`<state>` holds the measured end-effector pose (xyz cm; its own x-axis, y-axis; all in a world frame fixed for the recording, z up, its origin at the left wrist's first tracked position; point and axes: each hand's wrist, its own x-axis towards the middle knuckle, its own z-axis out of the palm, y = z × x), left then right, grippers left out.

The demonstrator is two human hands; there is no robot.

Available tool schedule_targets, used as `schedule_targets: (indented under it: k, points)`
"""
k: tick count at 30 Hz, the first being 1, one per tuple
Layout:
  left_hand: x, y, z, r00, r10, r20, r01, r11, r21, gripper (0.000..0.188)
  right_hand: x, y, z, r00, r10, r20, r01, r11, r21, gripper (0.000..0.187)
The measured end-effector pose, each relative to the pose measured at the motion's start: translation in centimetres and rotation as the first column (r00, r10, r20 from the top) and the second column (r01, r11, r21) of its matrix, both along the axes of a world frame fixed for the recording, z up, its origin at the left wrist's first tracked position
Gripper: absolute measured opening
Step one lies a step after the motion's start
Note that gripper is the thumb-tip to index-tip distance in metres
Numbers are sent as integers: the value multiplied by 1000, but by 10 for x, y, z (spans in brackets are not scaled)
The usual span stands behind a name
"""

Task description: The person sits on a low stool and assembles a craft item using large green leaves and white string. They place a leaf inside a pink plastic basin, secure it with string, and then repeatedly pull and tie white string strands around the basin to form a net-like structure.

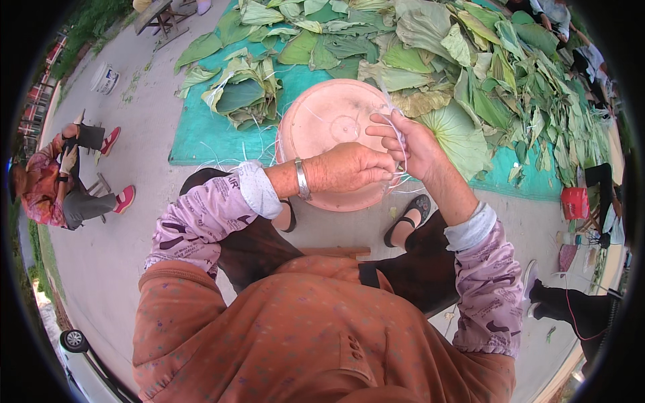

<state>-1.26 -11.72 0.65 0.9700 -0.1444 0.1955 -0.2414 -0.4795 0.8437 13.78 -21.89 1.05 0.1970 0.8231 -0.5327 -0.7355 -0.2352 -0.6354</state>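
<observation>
Both of my hands are over an upturned pink basin [310, 131] that stands between my feet. My left hand [351, 168], a silver bangle at its wrist, is closed in a pinch with thin white strands at its fingertips. To its right, my right hand [415, 142] is palm up, with a white plastic strip [398, 129] running under its thumb and across the curled fingers. The two hands nearly touch, and strand ends hang below them. Just beyond the basin on the left lies a rolled bundle of lotus leaves [242, 95].
A heap of green and browning lotus leaves [463, 74] covers much of a teal sheet [195, 138] in front of me. Loose white strands lie left of the basin. A person [57, 174] sits at left near a white bucket [105, 79]; a red bucket [574, 203] stands at right.
</observation>
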Motion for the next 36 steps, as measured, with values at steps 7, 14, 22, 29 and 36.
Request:
schedule_targets:
  k: [7,14,22,29,36]
  points:
    - [-19,3,-39,945,-13,-326,-65,972,-227,18,30,-13,7,985,-141,103,131,986,99,19]
    - [-16,45,-14,857,53,-513,-439,598,-671,31,53,-14,10,648,-90,756,313,937,-157,21]
    - [-11,63,-16,836,-43,-548,-530,197,-825,33,3,8,15,384,-132,914,-69,983,171,19]
    - [-5,58,-32,846,-62,-530,-533,-26,-846,31,-37,21,13,-176,-38,984,-504,862,-57,22]
    - [-5,54,-28,867,-105,-487,-486,40,-873,29,-42,27,7,-475,-80,876,-468,867,-174,30]
